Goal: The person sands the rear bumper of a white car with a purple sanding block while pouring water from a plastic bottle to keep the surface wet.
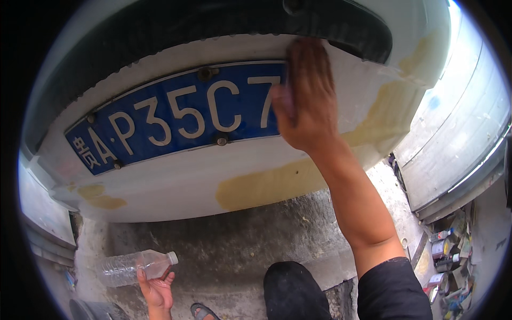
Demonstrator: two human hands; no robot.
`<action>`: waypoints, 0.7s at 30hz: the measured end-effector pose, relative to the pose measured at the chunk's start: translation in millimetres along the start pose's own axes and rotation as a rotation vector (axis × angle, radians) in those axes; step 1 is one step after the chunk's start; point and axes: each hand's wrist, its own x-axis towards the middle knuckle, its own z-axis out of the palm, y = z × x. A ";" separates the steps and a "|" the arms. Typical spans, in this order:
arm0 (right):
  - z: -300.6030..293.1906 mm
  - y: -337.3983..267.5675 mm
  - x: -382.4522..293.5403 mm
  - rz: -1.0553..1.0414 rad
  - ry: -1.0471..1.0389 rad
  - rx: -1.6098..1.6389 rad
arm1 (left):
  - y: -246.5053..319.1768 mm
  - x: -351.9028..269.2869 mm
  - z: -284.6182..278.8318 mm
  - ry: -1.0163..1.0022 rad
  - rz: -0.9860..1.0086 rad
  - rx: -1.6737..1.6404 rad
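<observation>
A white car bumper (168, 200) with yellowish filler patches (268, 186) curves across the view, below a dark trim strip (200, 24). A blue licence plate (160, 116) is bolted to it. My right hand (308, 88) lies over the plate's right end and the bumper beside it, its fingertips near the dark strip. Something purplish shows in part between its thumb and fingers; the hand hides the rest. At the lower left, my left hand (158, 286) holds a clear plastic bottle (124, 267) with a white cap, tilted nearly level.
Concrete ground (240, 248) with a step edge lies under the bumper. Several cans and bottles (440, 248) stand among litter at the lower right, by a pale metal panel (448, 132). A dark bucket (96, 310) is at the lower left. My knee (294, 292) is low in the middle.
</observation>
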 end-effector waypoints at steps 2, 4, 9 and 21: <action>1.8 -0.2 5.4 -0.026 0.010 0.023 | 2.1 0.0 2.1 0.015 -0.003 0.011; -4.2 11.3 2.1 -0.074 -0.037 -0.030 | -0.4 2.7 -7.7 0.016 -0.031 -0.010; -2.4 13.5 3.7 -0.108 0.038 0.017 | 6.4 -2.9 -3.0 -0.001 0.042 -0.009; 10.7 -42.7 49.7 -0.372 -0.152 0.093 | 14.5 -3.7 -24.2 0.036 0.007 -0.040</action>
